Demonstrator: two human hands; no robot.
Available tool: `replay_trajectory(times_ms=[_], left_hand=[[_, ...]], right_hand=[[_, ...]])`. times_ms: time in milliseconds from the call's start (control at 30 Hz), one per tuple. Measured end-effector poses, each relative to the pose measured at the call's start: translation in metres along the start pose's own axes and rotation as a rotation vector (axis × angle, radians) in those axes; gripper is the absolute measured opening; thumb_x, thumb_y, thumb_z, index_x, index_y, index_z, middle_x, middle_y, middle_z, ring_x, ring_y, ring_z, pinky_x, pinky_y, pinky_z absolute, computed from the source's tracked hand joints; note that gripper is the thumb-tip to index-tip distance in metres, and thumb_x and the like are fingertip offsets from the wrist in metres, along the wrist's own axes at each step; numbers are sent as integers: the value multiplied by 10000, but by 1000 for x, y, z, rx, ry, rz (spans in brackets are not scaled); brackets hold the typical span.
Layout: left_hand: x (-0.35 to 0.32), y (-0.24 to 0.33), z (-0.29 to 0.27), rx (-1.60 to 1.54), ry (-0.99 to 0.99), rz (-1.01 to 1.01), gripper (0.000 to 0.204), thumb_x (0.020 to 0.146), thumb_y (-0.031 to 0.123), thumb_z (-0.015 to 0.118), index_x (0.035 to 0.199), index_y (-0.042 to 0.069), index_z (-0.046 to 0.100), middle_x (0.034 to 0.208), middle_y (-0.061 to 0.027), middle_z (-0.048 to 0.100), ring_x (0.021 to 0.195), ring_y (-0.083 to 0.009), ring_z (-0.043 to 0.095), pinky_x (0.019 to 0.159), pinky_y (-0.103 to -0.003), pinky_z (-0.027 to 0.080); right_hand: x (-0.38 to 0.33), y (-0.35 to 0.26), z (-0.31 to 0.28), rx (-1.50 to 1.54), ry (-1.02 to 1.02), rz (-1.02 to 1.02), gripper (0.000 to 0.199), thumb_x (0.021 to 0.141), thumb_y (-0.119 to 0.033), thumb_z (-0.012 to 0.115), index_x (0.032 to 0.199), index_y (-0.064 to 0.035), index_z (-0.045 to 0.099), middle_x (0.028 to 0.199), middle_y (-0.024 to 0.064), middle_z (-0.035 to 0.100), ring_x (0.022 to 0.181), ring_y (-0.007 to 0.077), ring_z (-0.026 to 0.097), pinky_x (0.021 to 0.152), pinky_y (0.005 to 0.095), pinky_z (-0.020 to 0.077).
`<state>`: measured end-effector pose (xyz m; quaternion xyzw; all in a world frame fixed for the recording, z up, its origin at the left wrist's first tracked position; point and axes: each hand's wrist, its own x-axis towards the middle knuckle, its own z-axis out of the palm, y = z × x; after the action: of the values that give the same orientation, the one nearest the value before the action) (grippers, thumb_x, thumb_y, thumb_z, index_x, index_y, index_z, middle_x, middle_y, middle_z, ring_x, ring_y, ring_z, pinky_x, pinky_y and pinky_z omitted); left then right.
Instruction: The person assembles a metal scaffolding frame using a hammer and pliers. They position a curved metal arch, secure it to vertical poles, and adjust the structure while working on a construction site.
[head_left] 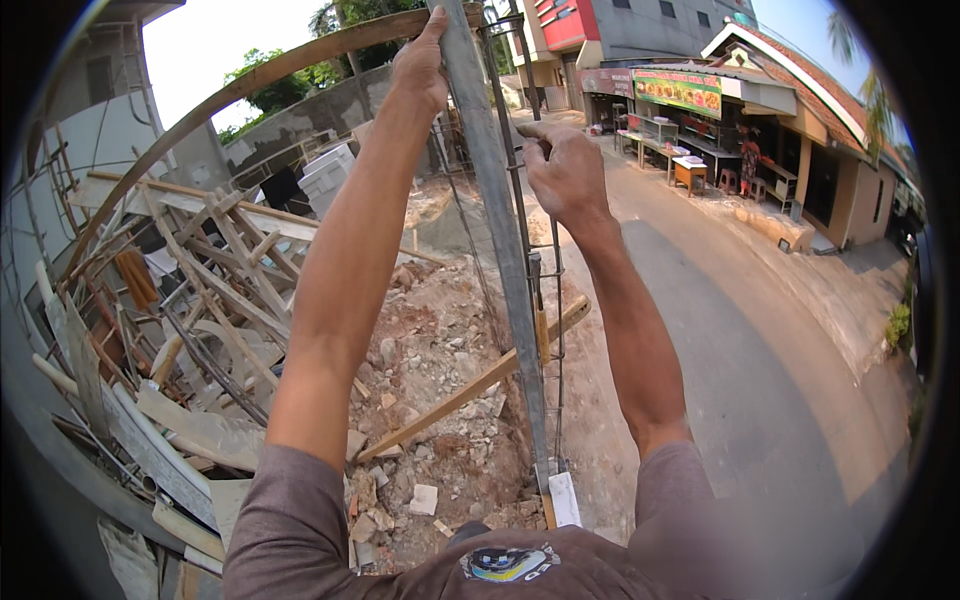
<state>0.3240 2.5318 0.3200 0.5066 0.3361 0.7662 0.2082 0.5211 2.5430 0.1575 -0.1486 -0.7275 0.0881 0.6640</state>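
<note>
The left hand [422, 70]'s grip clasps the upper part of a long grey beam [505, 220], most fingers hidden; the frame cuts off the beam's top. The right hand [565, 175] is near the rebar [516, 180], fingers bent; I cannot tell whether its grip pinches anything. Contents of the roadside display case [655, 130] are indistinct.
</note>
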Motion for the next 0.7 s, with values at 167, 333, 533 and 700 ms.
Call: replay_trajectory(times_ms=[167,333,533,700], left_hand=[[-3,0,-6,23,-17,35,356,985,433,688,1083,94,730,995,-30,706,896,-188,633,819,-385,512],[-7,2,1,31,5,7,355,1010,395,663,1167,79,703,1015,-32,709,912,-200,649,845,-388,521],[3,-2,-6,46,32,67,461,957,444,725,1186,47,672,1093,-86,704,1053,-253,640,997,-520,480],[-13,1,4,-152,-156,49,389,986,386,700,1176,49,657,1019,-94,688,951,-267,654,895,-520,540]], right_hand=[[-35,-26,-33,12,59,49,243,909,-93,608,1093,-28,753,912,189,669,883,379,666,806,456,520],[-36,-9,-19,12,-31,76,239,906,-106,617,1082,-32,760,924,189,669,905,391,662,836,459,519],[56,9,42,161,-27,129,256,897,-177,664,1078,-39,782,1016,204,756,964,346,732,880,409,561],[111,22,68,426,69,194,252,865,-182,736,1055,-28,794,954,171,781,862,241,758,822,355,578]])
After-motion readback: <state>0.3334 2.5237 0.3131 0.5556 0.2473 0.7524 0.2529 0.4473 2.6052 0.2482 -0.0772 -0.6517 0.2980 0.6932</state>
